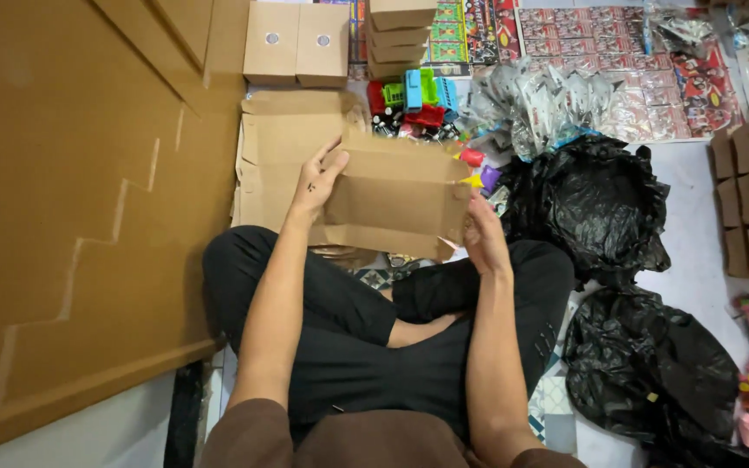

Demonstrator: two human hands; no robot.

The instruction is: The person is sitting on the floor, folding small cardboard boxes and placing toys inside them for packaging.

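Head view: left hand and right hand each grip the flat cardboard box.

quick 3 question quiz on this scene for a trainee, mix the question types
1. True or false: both hands hold the flat cardboard box blank.
2. Which hand grips its lower right edge? A) left hand B) right hand
3. What lies just beyond the blank: plastic toy vehicles or a metal kettle?

Key: 1 true; 2 B; 3 plastic toy vehicles
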